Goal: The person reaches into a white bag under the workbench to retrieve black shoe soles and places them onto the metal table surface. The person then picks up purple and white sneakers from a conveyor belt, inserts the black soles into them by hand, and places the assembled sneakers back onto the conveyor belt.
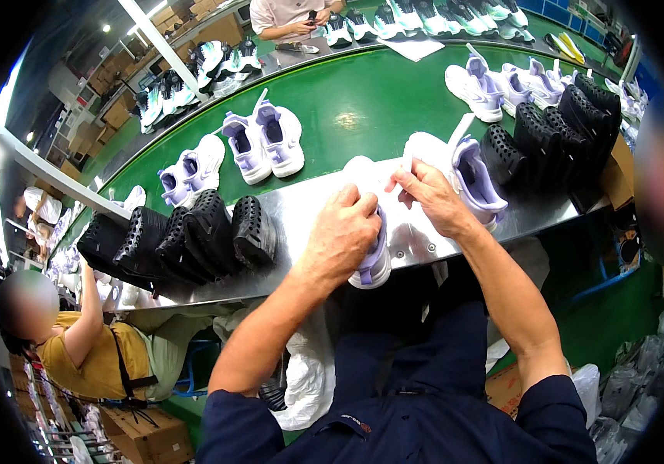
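Note:
A white and lavender sneaker [375,267] lies at the near edge of the metal bench strip, toe pointing away from me. My left hand [341,236] is closed over its middle, fingers curled onto the upper and hiding much of it. To the right, my right hand [431,195] has thumb and fingers drawn together; what they pinch, if anything, is too small to make out. Just behind that hand lies its matching sneaker [477,184], with a white strip [461,130] sticking up from it.
Black perforated pieces [208,232] line the bench at left, more black pieces [537,135] at right. Sneaker pairs [270,143] sit on the green belt [347,93]. A co-worker in yellow [112,352] sits at left; another person [289,23] works across the belt.

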`<state>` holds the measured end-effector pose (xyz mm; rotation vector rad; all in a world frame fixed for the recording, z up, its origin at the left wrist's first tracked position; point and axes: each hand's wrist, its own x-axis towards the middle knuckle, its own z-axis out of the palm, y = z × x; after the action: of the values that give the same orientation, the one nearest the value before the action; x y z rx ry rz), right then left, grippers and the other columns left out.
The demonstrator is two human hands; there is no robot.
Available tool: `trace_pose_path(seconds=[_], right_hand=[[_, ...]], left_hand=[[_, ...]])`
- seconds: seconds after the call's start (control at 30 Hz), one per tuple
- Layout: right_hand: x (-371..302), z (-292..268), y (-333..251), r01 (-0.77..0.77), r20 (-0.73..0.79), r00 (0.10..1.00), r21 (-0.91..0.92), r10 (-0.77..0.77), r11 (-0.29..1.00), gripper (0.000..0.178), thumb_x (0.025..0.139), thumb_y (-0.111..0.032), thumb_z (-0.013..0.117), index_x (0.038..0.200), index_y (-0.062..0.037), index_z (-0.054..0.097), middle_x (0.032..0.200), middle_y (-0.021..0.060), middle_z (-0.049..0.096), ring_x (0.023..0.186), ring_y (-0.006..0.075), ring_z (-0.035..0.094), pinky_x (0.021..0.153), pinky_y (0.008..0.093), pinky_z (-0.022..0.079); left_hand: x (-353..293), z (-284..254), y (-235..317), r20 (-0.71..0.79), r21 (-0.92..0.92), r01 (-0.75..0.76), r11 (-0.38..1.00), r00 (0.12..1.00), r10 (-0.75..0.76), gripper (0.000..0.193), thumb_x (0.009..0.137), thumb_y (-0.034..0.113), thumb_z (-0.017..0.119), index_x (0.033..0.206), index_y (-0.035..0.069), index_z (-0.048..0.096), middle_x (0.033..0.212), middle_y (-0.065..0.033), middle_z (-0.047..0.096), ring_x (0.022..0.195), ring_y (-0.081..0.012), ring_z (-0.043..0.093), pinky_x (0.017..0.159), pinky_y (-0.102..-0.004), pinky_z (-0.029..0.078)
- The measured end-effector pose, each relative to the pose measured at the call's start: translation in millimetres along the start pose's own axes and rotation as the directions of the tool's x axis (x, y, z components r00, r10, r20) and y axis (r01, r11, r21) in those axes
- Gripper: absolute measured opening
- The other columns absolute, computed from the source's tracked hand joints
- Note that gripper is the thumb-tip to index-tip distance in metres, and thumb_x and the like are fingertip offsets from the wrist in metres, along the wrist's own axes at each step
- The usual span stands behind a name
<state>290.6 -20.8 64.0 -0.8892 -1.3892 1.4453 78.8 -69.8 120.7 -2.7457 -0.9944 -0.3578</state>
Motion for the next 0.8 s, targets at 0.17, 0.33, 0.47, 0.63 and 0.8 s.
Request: trace_pose_path(seconds=[0.17, 0.33, 0.47, 0.63, 0.8], right_hand=[[-8, 17, -15, 0.068, -0.005, 0.998, 0.084, -0.068, 0.994, 0.034, 0.103, -0.036, 0.063, 0.104, -0.0015, 0.060, 0.091, 0.0039, 0.065, 0.069, 0.0076, 0.059, 0.062, 0.0237, 0.050], [-26, 21, -21, -0.121, 0.235, 0.972, 0.385, 0.030, 0.915, 0.035, 0.108, -0.033, 0.053, 0.105, 0.0008, 0.061, 0.096, 0.0078, 0.067, 0.076, 0.0125, 0.064, 0.074, 0.0301, 0.055], [-81, 38, -30, -0.135, 0.326, 0.944, 0.276, 0.040, 0.952, 0.028, 0.106, -0.026, 0.058, 0.105, 0.0018, 0.064, 0.098, 0.0076, 0.068, 0.078, 0.0146, 0.064, 0.075, 0.0296, 0.054], [-139, 44, -58, -0.030, 0.272, 0.962, 0.090, 0.005, 0.995, 0.012, 0.092, 0.003, 0.067, 0.103, 0.0008, 0.064, 0.090, 0.0031, 0.065, 0.074, 0.0091, 0.059, 0.065, 0.0248, 0.049], [-154, 48, -80, 0.408, 0.274, 0.905, -0.350, -0.324, 0.843, 0.021, 0.082, 0.003, 0.078, 0.100, -0.0032, 0.068, 0.091, 0.0082, 0.066, 0.080, 0.0204, 0.066, 0.069, 0.0302, 0.052]], left_hand=[[-17, -24, 1, -0.071, -0.640, 0.175, 0.748, 0.956, -0.284, 0.040, 0.081, 0.016, 0.078, 0.118, 0.005, 0.068, 0.121, -0.0162, 0.064, 0.102, -0.0337, 0.065, 0.091, -0.0396, 0.053], [-57, -34, 0, 0.728, -0.392, 0.891, 0.229, 0.453, -0.514, 0.081, 0.090, 0.054, 0.068, 0.150, 0.007, 0.042, 0.104, -0.0217, 0.070, 0.088, -0.0348, 0.072, 0.072, -0.0428, 0.060], [-94, -9, 27, 0.881, -0.472, 0.786, -0.400, 0.433, -0.191, 0.076, 0.087, 0.018, 0.069, 0.154, 0.013, 0.035, 0.131, -0.0161, 0.055, 0.098, -0.0276, 0.065, 0.058, -0.0455, 0.062], [-118, 14, 57, 0.608, -0.713, 0.695, -0.099, 0.541, -0.582, 0.078, 0.075, 0.005, 0.068, 0.149, 0.006, 0.043, 0.127, -0.0217, 0.058, 0.115, -0.0362, 0.061, 0.097, -0.0463, 0.053], [-100, -30, 58, 0.184, -0.632, 0.611, 0.476, 0.715, -0.674, 0.077, 0.067, -0.008, 0.056, 0.142, 0.007, 0.053, 0.121, -0.0203, 0.055, 0.115, -0.0372, 0.056, 0.104, -0.0373, 0.044]])
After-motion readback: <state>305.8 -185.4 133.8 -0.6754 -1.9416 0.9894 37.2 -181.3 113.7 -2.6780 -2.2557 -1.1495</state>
